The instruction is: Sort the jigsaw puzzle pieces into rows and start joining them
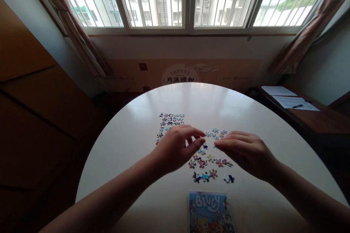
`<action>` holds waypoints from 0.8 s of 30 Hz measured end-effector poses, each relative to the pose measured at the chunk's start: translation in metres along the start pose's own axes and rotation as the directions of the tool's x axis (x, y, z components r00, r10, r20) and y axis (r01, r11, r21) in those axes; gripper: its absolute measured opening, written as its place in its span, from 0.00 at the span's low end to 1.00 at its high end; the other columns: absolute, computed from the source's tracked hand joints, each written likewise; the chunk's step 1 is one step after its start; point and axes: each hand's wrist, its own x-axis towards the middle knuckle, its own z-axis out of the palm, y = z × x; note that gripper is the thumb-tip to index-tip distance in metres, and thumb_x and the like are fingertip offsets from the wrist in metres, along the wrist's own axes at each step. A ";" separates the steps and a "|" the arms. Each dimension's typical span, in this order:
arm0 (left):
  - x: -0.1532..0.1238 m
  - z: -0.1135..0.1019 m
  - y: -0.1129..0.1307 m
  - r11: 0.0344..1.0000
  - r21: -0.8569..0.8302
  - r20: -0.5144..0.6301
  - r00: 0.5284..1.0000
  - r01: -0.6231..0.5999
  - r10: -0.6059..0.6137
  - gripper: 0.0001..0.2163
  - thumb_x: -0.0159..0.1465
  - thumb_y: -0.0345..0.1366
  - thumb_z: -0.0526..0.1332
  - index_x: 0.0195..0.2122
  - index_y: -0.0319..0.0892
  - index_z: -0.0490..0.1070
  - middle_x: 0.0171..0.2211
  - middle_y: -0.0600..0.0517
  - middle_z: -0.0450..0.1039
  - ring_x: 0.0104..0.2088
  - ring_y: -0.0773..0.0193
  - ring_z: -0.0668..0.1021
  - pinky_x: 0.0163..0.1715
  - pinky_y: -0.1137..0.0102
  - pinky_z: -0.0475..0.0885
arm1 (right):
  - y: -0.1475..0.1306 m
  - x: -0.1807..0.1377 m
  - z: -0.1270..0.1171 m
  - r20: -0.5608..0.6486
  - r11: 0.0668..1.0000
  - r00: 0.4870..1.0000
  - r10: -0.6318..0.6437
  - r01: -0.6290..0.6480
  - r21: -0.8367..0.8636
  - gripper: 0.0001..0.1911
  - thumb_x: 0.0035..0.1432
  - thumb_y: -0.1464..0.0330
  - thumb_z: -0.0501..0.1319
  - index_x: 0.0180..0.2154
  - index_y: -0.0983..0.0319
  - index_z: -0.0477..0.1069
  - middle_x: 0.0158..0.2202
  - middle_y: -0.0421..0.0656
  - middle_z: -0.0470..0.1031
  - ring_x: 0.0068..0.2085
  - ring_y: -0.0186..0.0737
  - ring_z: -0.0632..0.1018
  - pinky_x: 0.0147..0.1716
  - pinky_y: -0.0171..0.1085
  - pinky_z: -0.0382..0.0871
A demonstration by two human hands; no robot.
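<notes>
hands [177, 150] over scattered puzzle pieces [210, 163], possibly touching

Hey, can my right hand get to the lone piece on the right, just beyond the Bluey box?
Probably yes. The piece lies uncovered on the table, just on the near side of the right hand, with nothing between them.

Far half of table [213, 98] left bare up to far edge; passage open there. Left and right edges likewise unobstructed. Centre blocked by loose puzzle pieces [210, 163], scattered between left hand [175, 149] and right hand [246, 151]. Joined patch [171, 121] set just beyond left hand. Near edge occupied by puzzle box [210, 213].
</notes>
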 end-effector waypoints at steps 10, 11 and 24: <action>-0.001 0.016 0.006 0.791 -0.454 0.387 0.890 0.411 -0.240 0.10 0.62 0.38 0.67 0.42 0.40 0.81 0.27 0.52 0.78 0.25 0.68 0.77 0.20 0.75 0.70 | -0.018 0.004 0.009 -0.062 0.990 0.991 -0.117 0.122 0.070 0.08 0.65 0.77 0.66 0.45 0.63 0.77 0.35 0.43 0.81 0.34 0.35 0.78 0.34 0.36 0.75; -0.001 0.016 0.006 0.775 -0.465 0.402 0.882 0.428 -0.246 0.09 0.61 0.37 0.68 0.40 0.40 0.81 0.27 0.53 0.77 0.24 0.69 0.76 0.19 0.75 0.70 | -0.018 0.004 0.010 -0.051 0.990 0.992 -0.117 0.121 0.079 0.07 0.65 0.77 0.66 0.44 0.63 0.77 0.35 0.43 0.81 0.34 0.35 0.78 0.34 0.36 0.76; 0.019 -0.083 -0.105 0.791 0.125 -0.292 0.785 0.598 -0.547 0.10 0.58 0.37 0.65 0.38 0.42 0.83 0.28 0.50 0.81 0.26 0.63 0.77 0.26 0.70 0.73 | -0.006 0.000 0.002 0.000 0.999 0.999 -0.032 0.032 0.006 0.04 0.67 0.74 0.63 0.43 0.61 0.76 0.33 0.41 0.81 0.32 0.34 0.80 0.31 0.35 0.74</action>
